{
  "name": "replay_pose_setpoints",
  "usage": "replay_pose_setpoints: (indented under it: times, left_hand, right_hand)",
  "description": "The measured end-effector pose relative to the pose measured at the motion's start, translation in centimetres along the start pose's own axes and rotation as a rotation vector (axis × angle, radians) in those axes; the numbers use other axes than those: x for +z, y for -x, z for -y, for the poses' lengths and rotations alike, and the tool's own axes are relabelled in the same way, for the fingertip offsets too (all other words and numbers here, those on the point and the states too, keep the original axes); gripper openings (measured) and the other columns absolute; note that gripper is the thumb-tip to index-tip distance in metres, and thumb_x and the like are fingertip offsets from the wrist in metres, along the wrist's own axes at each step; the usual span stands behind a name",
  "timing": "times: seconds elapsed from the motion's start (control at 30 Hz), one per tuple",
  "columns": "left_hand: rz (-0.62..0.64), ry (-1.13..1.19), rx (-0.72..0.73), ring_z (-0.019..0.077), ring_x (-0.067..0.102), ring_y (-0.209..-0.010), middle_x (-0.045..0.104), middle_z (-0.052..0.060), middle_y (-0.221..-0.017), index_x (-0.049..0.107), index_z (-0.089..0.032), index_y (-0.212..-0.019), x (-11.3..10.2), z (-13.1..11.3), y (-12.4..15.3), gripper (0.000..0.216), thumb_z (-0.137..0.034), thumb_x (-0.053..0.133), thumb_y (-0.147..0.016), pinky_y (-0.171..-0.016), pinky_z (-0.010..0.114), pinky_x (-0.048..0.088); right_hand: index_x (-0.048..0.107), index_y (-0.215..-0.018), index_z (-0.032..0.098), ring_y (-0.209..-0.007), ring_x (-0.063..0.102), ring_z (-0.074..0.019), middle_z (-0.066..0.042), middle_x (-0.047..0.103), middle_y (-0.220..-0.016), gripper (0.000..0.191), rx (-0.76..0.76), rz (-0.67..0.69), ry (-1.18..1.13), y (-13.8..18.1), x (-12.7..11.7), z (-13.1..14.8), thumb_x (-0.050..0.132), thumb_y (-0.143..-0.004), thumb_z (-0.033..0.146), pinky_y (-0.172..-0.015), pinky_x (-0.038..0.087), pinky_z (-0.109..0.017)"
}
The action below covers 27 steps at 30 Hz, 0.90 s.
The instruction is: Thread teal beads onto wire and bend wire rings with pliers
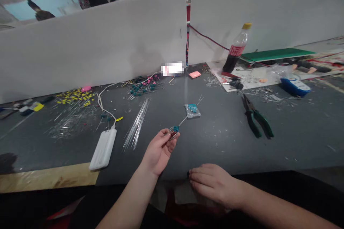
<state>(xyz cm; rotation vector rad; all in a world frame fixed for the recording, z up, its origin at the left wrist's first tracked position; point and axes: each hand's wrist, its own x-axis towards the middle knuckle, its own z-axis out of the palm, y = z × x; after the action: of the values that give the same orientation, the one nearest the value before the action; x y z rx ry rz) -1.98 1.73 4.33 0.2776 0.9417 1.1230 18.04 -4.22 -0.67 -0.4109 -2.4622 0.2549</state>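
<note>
My left hand (pixel 158 150) is raised over the dark table, its fingers pinched on a small wire piece with a teal bead (pixel 175 130) and a thin wire running up to the right. Just beyond it lies a small clear bag with teal parts (pixel 192 111). At the table's front edge rests my right hand (pixel 212 182), palm down, with the fingers curled together. What the fingertips touch is hidden. A bundle of straight silver wires (pixel 137 125) lies to the left of my left hand.
A white power bank (pixel 103 149) with its cable lies at the left. Green-handled pliers (pixel 256 118) lie at the right. Yellow beads (pixel 76 97), teal and pink beads (pixel 142 86), a cola bottle (pixel 236 48) and a blue device (pixel 295 86) sit further back. White partitions (pixel 107 39) stand behind, people beyond them.
</note>
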Motion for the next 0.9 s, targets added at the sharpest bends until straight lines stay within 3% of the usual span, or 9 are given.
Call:
replay_pose_setpoints:
  times: [0.1, 0.2, 0.3, 0.4, 0.6, 0.73, 0.9]
  left_hand:
    - [0.061, 0.053, -0.074, 0.0117, 0.072, -0.081, 0.07, 0.006, -0.083, 0.059, -0.012, -0.087, 0.3, 0.7, 0.6, 0.018, 0.0, 0.046, -0.089, -0.063, 0.013, 0.058]
    - [0.079, 0.119, -0.107, 0.0115, 0.072, -0.081, 0.071, 0.005, -0.086, 0.061, -0.012, -0.098, 0.7, 1.5, 1.5, 0.024, 0.001, 0.043, -0.091, -0.063, 0.013, 0.058]
    - [0.037, 0.192, -0.148, 0.0106, 0.073, -0.077, 0.072, 0.005, -0.088, 0.061, -0.014, -0.1, 1.2, 2.3, 2.5, 0.027, 0.001, 0.04, -0.092, -0.06, 0.013, 0.058]
    - [-0.016, 0.229, -0.186, 0.0101, 0.073, -0.074, 0.072, 0.003, -0.085, 0.061, -0.015, -0.096, 1.8, 3.0, 3.4, 0.028, 0.003, 0.04, -0.092, -0.056, 0.01, 0.056]
    - [-0.037, 0.265, -0.205, 0.0101, 0.073, -0.071, 0.071, 0.001, -0.081, 0.058, -0.017, -0.092, 2.0, 4.0, 4.7, 0.018, -0.003, 0.047, -0.092, -0.053, 0.011, 0.054]
    - [-0.04, 0.243, -0.163, 0.0115, 0.072, -0.072, 0.07, -0.001, -0.083, 0.055, -0.018, -0.095, 1.9, 4.5, 4.9, 0.011, -0.008, 0.057, -0.09, -0.053, 0.016, 0.055]
    - [0.023, 0.163, -0.106, 0.0085, 0.069, -0.07, 0.068, -0.002, -0.082, 0.056, -0.017, -0.093, 1.8, 4.5, 5.1, 0.025, -0.014, 0.075, -0.077, -0.053, 0.013, 0.05]
  right_hand:
    - [0.064, -0.101, 0.019, -0.085, 0.069, -0.0176, -0.008, 0.073, -0.09, 0.019, 0.165, -0.236, -0.183, -1.1, -1.8, 0.1, 0.049, -0.092, 0.012, -0.071, 0.057, -0.028]
    - [0.066, -0.094, 0.023, -0.079, 0.07, -0.0161, -0.004, 0.073, -0.086, 0.016, 0.498, -0.445, -0.441, -2.1, -3.5, -0.2, 0.062, -0.085, 0.01, -0.071, 0.057, -0.027]
    - [0.066, -0.082, 0.025, -0.074, 0.069, -0.0145, 0.0, 0.07, -0.084, 0.01, 0.767, -0.732, -0.863, -3.1, -4.6, -0.7, 0.069, -0.081, 0.015, -0.062, 0.056, -0.024]
    - [0.065, -0.069, 0.022, -0.074, 0.068, -0.0126, 0.002, 0.066, -0.082, 0.013, 0.877, -0.918, -1.238, -4.1, -4.8, -0.9, 0.077, -0.074, 0.021, -0.061, 0.053, -0.021]
    - [0.063, -0.066, 0.02, -0.078, 0.067, -0.0103, 0.003, 0.066, -0.078, 0.018, 0.931, -0.883, -1.571, -5.4, -4.5, -0.1, 0.08, -0.071, 0.02, -0.071, 0.051, -0.019]
    - [0.062, -0.066, 0.02, -0.081, 0.066, -0.0114, 0.003, 0.068, -0.08, 0.019, 0.927, -0.874, -1.61, -5.7, -4.4, 0.3, 0.079, -0.072, 0.021, -0.075, 0.05, -0.022]
    - [0.06, -0.066, 0.02, -0.083, 0.065, -0.0117, 0.003, 0.067, -0.08, 0.02, 0.945, -0.878, -1.598, -5.7, -4.3, 0.4, 0.079, -0.072, 0.021, -0.077, 0.049, -0.023]
